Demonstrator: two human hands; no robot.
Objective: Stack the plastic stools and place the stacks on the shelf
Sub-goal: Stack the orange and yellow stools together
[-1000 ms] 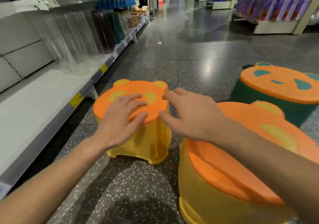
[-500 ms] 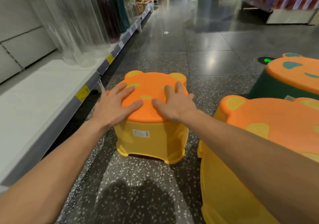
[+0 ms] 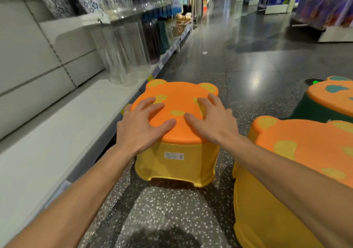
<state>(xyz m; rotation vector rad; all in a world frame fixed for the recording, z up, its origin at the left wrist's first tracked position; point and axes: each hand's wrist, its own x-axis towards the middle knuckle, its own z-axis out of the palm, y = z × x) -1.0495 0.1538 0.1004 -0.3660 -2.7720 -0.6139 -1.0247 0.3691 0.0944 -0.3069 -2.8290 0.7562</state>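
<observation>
Hands spread wider apart, left grip and right grip splayed flat atop yellow stool

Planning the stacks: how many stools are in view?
3: a yellow stool under both hands, a nearer yellow stool at right, and a green stool behind it. More may sit outside the frame.

Left hand and right hand flat on yellow stool, beside shelf

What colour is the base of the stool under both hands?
Translucent yellow base, under an orange seat; seen in the head view.
</observation>
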